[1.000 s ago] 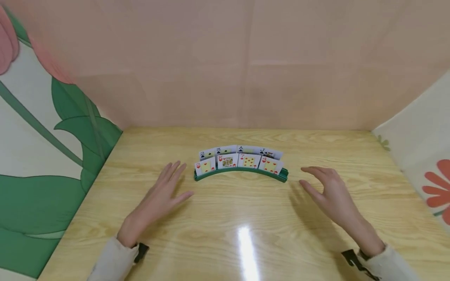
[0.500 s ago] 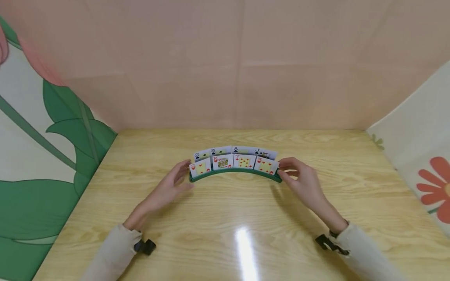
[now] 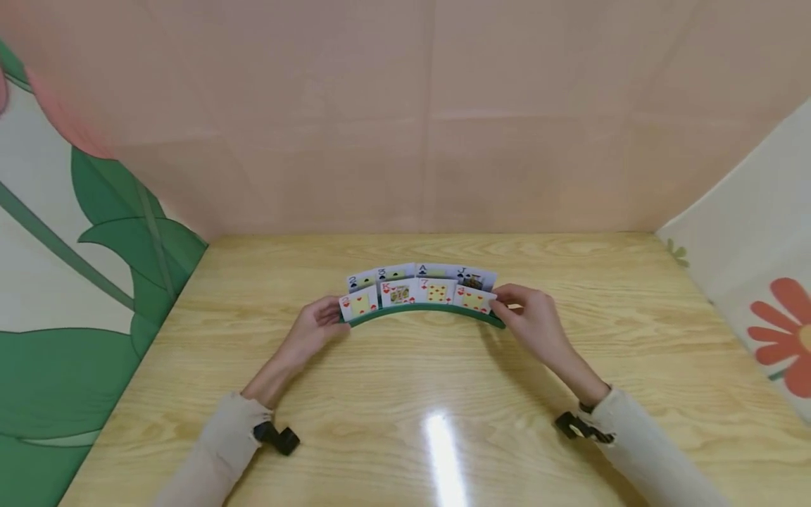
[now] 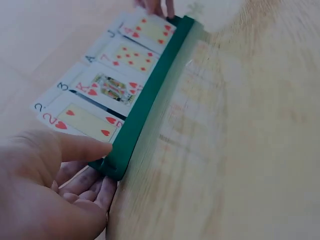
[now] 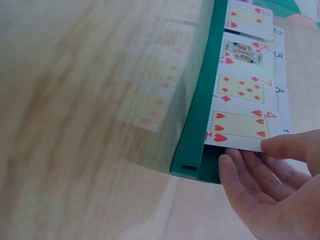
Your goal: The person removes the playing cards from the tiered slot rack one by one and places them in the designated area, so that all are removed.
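Observation:
A curved green card holder (image 3: 405, 308) stands on the table with two rows of playing cards upright in it. The front row shows the two of hearts (image 3: 359, 303), king of hearts (image 3: 399, 293), seven of diamonds (image 3: 436, 291) and four of hearts (image 3: 473, 299). Behind them rise black-suit cards, including an ace (image 3: 434, 270) and a jack (image 3: 474, 278). My left hand (image 3: 312, 327) grips the holder's left end, thumb in front by the two of hearts, fingers behind and below. My right hand (image 3: 532, 317) pinches the four's outer edge, with fingers partly hidden behind it.
The wood-grain table (image 3: 405, 394) carries a bright light reflection near its front. A pinkish cloth wall (image 3: 431, 141) closes off the back. Patterned panels stand left and right, with green leaves (image 3: 63, 380) and a red flower (image 3: 782, 331).
Both hands have come inward to the holder's ends. My left fingers have closed round its left end, and my right has taken hold of the four of hearts, which sits slightly further left.

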{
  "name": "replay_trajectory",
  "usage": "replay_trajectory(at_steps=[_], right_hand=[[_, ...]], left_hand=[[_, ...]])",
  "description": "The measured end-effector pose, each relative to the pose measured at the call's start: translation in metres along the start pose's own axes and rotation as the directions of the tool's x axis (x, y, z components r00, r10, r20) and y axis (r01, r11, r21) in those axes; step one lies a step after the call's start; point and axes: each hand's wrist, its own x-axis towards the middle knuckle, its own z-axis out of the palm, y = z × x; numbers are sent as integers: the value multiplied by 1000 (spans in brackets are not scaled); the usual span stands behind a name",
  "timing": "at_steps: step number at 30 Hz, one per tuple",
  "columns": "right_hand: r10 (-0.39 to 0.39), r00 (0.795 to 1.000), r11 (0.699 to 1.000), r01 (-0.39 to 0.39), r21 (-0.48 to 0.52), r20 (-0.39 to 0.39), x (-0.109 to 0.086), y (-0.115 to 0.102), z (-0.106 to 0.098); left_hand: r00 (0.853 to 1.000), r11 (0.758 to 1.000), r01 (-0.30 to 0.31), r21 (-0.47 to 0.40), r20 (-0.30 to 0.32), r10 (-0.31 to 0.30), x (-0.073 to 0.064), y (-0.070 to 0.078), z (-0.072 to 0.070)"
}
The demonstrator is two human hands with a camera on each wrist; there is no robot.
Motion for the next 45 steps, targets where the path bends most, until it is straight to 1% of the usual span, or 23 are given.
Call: replay_trajectory(at_steps=[2,8,12,16,19,25,29,31,33,36,40,45], right_hand=[[-7,1000,1000,7,-3,1,1,-1,0],[0,1000,1000,0,-15,23,0,-3,-1],[-5,999,1000,6,-16,34,-3,-6,-3],[1,1000,1000,-1,-30,21,-5,-7,-6],[7,1000,999,-7,-40,18,-6,-9,-8],[-11,1000,999,11,-44,-8,-4,-17,-20],[-4,1000,999,5,-50,12,0,-17,-30],[-17,999,999,19,-38,36,1,-18,-35],[-46,997,999,47,-12,64,0,-19,-40],[-98,992,995,97,20,77,-1,-23,-48],[-137,990,991,137,-11,38,-1,-29,-55],[-131,991,991,130,-31,-18,-2,-31,-64]], left_hand=[[1000,1000,5,19,-9,-5,0,-1,-1],[1000,998,-23,67,-16,24,-5,-7,-1],[999,996,-42,73,-24,44,-10,-10,-1],[997,996,-67,66,-22,69,-11,-8,0],[997,995,-74,66,-24,75,-13,-7,1],[997,994,-77,73,-25,79,-12,-5,0],[996,994,-86,68,-17,87,-9,-4,-1],[996,994,-85,63,-14,86,-8,-4,-1],[997,995,-80,60,-15,81,-8,-4,-2],[997,995,-77,59,-14,78,-9,-5,-2],[997,995,-76,69,-18,78,-10,-4,-4],[997,994,-71,79,-11,72,-11,-4,-5]])
